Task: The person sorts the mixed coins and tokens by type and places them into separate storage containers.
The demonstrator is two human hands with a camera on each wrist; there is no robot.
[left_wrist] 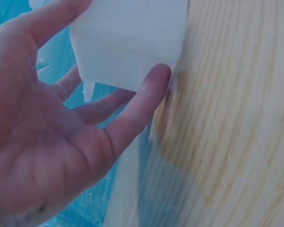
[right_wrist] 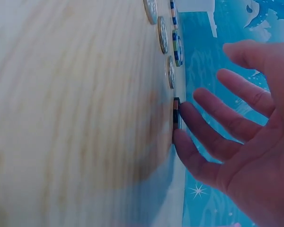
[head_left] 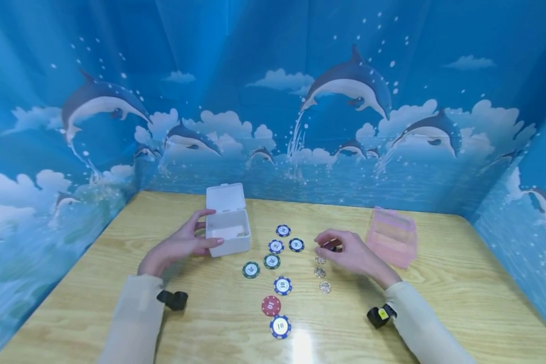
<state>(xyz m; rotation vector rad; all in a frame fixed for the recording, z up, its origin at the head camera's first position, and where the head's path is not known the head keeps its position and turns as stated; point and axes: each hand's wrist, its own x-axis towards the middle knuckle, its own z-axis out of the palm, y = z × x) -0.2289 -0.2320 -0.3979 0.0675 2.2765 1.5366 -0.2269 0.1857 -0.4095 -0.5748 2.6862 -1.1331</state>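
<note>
Left hand [head_left: 179, 246] grips the open white box [head_left: 228, 231], thumb and fingers pressed against its sides. Right hand [head_left: 348, 253], fingers spread, touches a dark chip [right_wrist: 176, 113] on the table [head_left: 459, 283].

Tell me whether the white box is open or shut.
Open: the white box has its hinged lid standing up behind it.

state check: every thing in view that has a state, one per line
white box: lid up, open, standing on the table
left hand: fingers and thumb round the white box
right hand: fingers straight, fingertips touching a chip lying flat on the table
pink case: lying on the table, open or closed not clear
loose chips: flat on the table, unstacked
</note>
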